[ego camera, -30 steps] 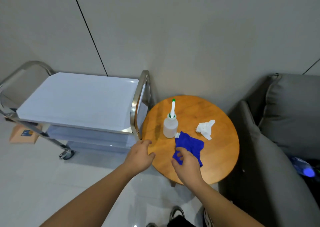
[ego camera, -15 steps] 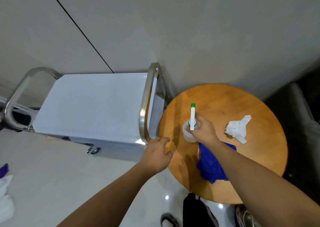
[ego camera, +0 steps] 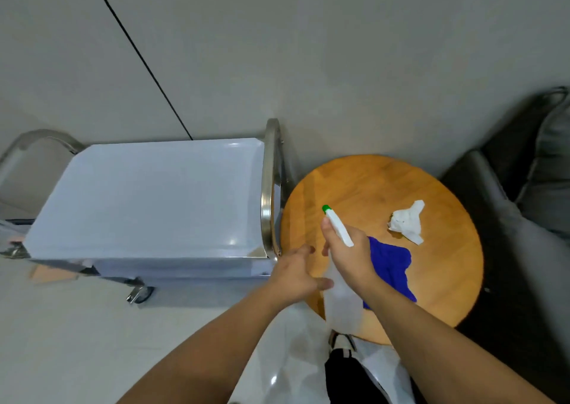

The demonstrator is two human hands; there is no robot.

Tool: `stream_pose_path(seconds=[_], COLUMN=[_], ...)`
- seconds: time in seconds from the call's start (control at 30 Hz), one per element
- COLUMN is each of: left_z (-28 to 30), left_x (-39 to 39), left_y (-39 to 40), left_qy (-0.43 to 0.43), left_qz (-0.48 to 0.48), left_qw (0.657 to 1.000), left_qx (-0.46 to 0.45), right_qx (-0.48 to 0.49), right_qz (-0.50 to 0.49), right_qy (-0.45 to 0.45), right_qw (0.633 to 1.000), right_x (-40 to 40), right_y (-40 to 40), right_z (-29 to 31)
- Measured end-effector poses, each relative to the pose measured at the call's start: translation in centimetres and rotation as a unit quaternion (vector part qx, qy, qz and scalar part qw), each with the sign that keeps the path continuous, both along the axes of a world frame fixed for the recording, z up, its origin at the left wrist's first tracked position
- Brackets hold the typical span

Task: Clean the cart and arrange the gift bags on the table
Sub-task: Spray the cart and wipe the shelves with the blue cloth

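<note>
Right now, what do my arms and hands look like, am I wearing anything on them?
Nothing shows on them. Both forearms are bare, with no sleeves in view. The left hand and right hand have no gloves, and no watch, ring or bracelet is visible.

A plain grey wall (ego camera: 339,49), crossed by one thin dark diagonal seam (ego camera: 138,55), fills the upper view, with a glossy pale floor (ego camera: 77,342) showing light reflections below it and a grey upholstered sofa (ego camera: 530,194) standing against the wall's right end.
</note>
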State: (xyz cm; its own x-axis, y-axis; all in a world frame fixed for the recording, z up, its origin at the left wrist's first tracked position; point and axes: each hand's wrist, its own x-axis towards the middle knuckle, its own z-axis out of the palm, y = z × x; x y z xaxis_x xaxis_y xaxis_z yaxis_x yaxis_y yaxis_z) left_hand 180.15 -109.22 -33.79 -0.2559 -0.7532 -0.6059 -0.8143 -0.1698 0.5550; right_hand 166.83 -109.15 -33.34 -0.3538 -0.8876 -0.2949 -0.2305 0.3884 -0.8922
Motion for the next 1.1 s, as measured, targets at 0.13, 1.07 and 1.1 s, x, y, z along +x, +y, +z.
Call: stream_pose_path(seconds=[0.13,1.07,1.1], left_z=[1.7,1.6,1.2], left_x=[2.6,23.7,23.7], left_y=[2.7,3.1,2.3], left_qy=[0.098,0.204,0.206], left_qz=[-0.028,0.125,0.127], left_qw=[0.995,0.971,0.97], left_qx=[0.007,0.025,0.039], right_qx=[-0.032,-0.028,-0.015], right_qz=[-0.046,0.009,0.01], right_qy=[0.02,0.069,0.082], right_qw=[0.998,0.997,0.996], right_x=[4.3,26.7,26.6], right_y=[2.7,-2.1,-3.0], right_z=[4.9,6.1,5.8])
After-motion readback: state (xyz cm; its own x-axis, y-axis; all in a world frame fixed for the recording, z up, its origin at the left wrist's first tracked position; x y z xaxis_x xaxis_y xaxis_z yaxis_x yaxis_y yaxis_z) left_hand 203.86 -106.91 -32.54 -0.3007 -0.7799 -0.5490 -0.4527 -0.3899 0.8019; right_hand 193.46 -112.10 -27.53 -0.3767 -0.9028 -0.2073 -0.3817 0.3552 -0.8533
